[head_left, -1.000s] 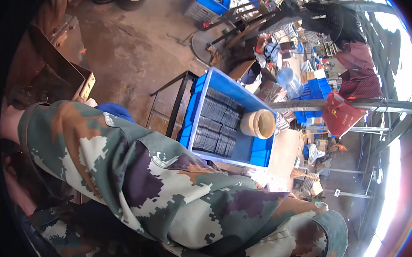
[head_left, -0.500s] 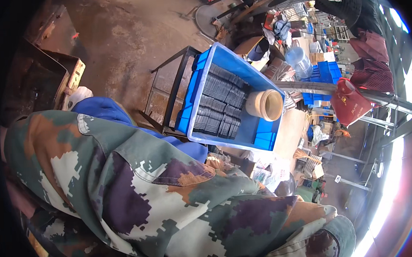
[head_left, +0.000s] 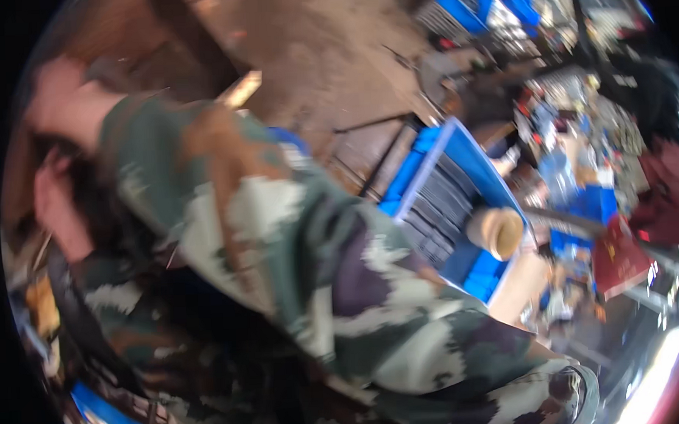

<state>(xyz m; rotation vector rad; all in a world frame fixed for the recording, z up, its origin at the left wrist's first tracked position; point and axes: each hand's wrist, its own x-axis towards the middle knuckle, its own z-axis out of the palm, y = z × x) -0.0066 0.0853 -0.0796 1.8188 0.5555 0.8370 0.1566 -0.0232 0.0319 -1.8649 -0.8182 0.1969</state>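
Both my hands are at the far left edge, blurred by motion. My right hand (head_left: pixel 70 106), at the end of a camouflage sleeve (head_left: pixel 271 207) crossing the picture, is the upper one. Below it is my left hand (head_left: pixel 60 205), its sleeve coming up from the lower side. Between the hands lies a dark patch; I cannot tell whether it is a held thing or shadow. The fingers of both hands are too smeared to read. Away to the right, apart from both hands, a blue plastic crate (head_left: pixel 482 278) holds rows of dark flat pieces (head_left: pixel 436 208) and a tan tub (head_left: pixel 479 227).
The crate sits on a dark metal stand (head_left: pixel 389 157). A dark beam-like edge (head_left: pixel 192 36) and a pale strip (head_left: pixel 243 89) are beyond my right forearm. A red bag (head_left: pixel 620 260) hangs at right. A blue box (head_left: pixel 114 419) is at lower left.
The view has swung, so the crate appears farther right and lower. My hands, hidden before, now show at the far left, the right forearm stretched toward that side.
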